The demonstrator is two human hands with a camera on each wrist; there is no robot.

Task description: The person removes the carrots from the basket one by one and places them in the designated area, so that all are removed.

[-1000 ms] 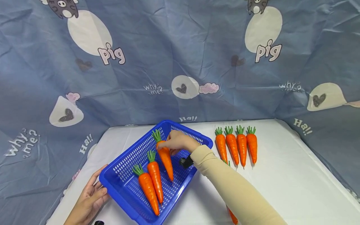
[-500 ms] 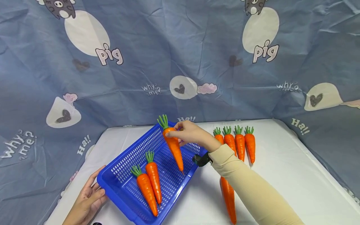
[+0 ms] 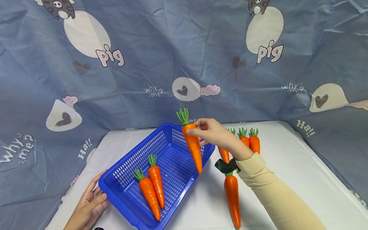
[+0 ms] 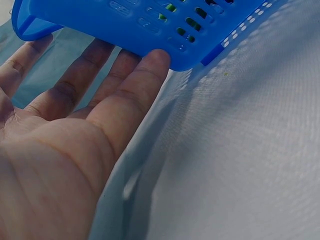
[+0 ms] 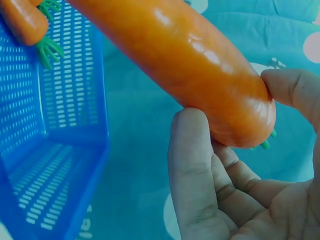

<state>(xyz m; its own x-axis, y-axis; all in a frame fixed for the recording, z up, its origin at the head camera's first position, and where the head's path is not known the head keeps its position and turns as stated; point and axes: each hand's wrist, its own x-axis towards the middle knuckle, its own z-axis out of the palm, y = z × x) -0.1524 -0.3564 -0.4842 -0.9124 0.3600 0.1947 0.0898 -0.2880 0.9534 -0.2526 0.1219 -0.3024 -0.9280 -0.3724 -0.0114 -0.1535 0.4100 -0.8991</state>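
In the head view, my right hand pinches an orange carrot with a green top near its thick end. The carrot hangs tilted, tip down, over the right side of a blue plastic basket. Thumb and fingers press on the carrot in the right wrist view. Two more carrots lie side by side inside the basket. My left hand touches the basket's near left corner. The left wrist view shows its fingers fairly straight, against the basket's rim and wall.
Several carrots lie in a row on the white tabletop, partly hidden behind my right forearm. Another carrot lies nearer, right of the basket. A blue printed cloth hangs behind the table.
My right hand has lifted the carrot out of the basket and moved it to the right. The left hand stays at the basket's corner.
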